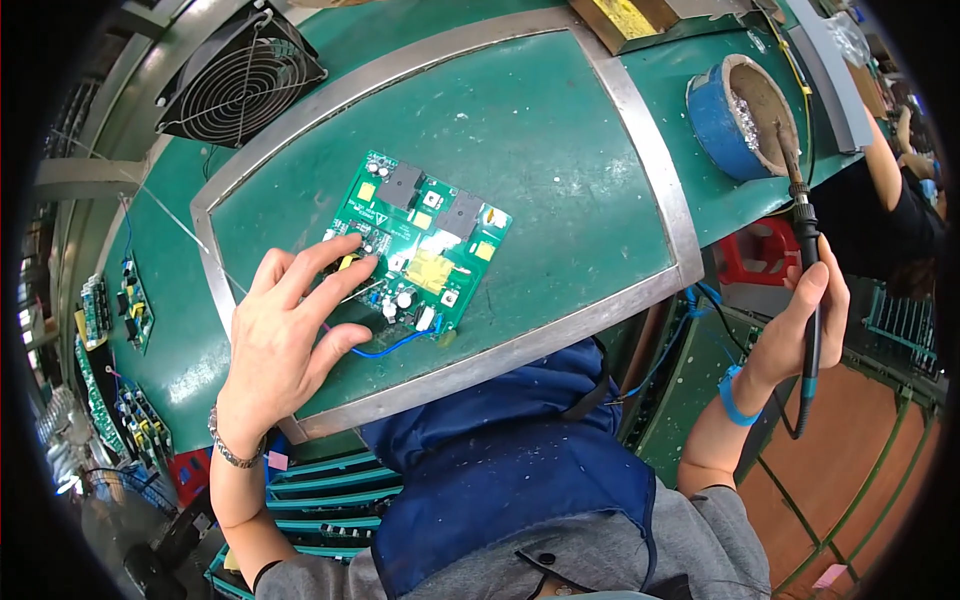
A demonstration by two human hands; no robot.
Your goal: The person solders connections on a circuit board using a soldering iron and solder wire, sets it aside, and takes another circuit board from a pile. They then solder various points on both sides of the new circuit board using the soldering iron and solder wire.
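The circuit board (405,236) is laid flat near the centre of the frame, component side up, on the green worktop (570,150). It is set inside the metal border (640,150), presumably to give it level support. A blue wire (392,351) is run from its lower edge toward the left hand (275,335). That hand is placed over the board's left side, index and middle fingertips among the components, thumb spread apart below; the board is probably steadied this way. A thin wire (185,222) is led in from the upper left and passed under the hand; whether it is gripped cannot be told.

At the right of the frame, the soldering iron (806,240) is gripped by the handle between thumb and fingers of the right hand (778,345). Its tip is pointed up, over the mouth of the blue pot (713,125) at upper right. The pot is apparently stationed there for easy reach. A fan (245,90) is stood at upper left, well apart from the board.
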